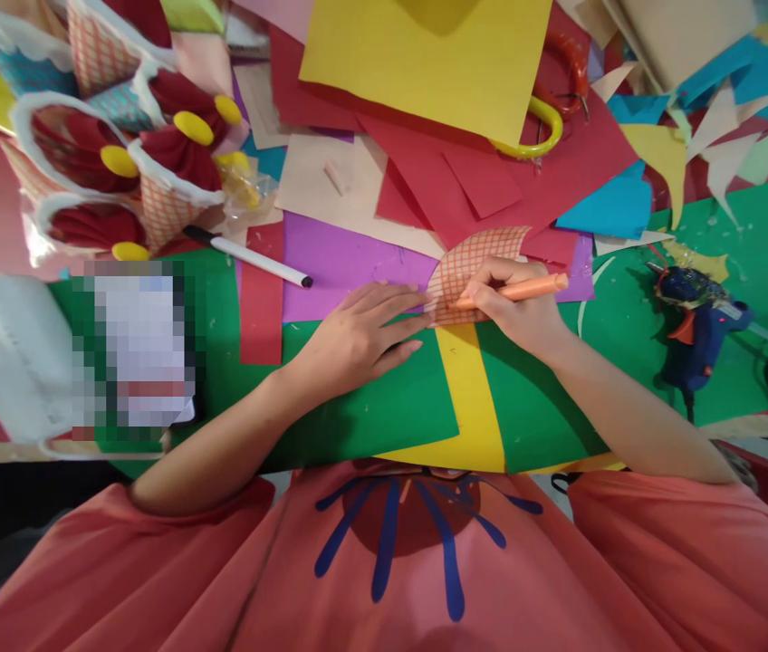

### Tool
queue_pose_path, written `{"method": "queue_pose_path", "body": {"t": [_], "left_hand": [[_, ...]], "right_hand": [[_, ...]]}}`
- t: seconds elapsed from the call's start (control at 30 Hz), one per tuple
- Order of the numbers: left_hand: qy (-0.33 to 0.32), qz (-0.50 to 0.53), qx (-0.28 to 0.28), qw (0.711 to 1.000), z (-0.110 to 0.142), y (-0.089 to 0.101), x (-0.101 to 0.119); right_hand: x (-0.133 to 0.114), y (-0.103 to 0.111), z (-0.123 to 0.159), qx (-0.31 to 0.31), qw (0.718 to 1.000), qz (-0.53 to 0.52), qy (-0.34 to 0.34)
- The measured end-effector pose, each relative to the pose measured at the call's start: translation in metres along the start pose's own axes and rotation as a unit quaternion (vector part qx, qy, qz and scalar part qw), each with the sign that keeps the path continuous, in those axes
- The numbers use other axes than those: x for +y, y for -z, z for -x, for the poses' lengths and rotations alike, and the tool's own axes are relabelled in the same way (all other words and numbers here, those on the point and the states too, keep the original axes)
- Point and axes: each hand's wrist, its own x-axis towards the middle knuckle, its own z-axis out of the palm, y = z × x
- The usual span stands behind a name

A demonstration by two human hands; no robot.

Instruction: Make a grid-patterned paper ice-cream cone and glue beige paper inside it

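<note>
At the far left a white boxy device [17,353] lies on the table, with a cable at its lower edge. Above and right of it, several paper cones [167,213] with white rims, maroon cloth inside and yellow discs stand crowded together; below them lies a phone [143,335], its screen blurred out. A white marker [254,258] with black ends rests aslant, reaching over a red paper strip [262,317]. Next comes the left hand [363,330], flat and palm down with its fingers stretched out, holding nothing, the fingertips at the left edge of a curved piece of orange-checked paper [472,258]. That piece lies near the middle, over a purple sheet [350,263] and just above a yellow strip [465,371] between green areas. On its right side the right hand [520,312] grips an orange marker [537,287] between thumb and fingers, the marker's left end at the checks. Above, a red loop handle [580,68] and a yellow loop handle [556,122] protrude from beneath a yellow sheet [425,72]. Farther right are folded blue paper [608,208], pale pointed scraps [724,167] and a dark blue glue gun [693,353] with an orange trigger, on a green sheet [757,263].
</note>
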Motion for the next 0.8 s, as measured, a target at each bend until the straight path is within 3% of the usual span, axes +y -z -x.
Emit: {"method": "queue_pose_path", "body": {"t": [0.37, 0.57, 0.8], "left_hand": [[0.006, -0.002, -0.007, 1.000, 0.000, 0.000, -0.001], [0.003, 0.007, -0.009, 1.000, 0.001, -0.001, 0.000], [-0.029, -0.009, -0.027, 0.999, 0.004, -0.004, 0.003]], "right_hand": [[0.000, 0.002, 0.001, -0.061, 0.998, 0.002, 0.013], [-0.006, 0.004, 0.003, 0.006, 0.997, -0.080, -0.022], [-0.010, 0.005, 0.004, 0.003, 0.999, -0.041, 0.001]]}}
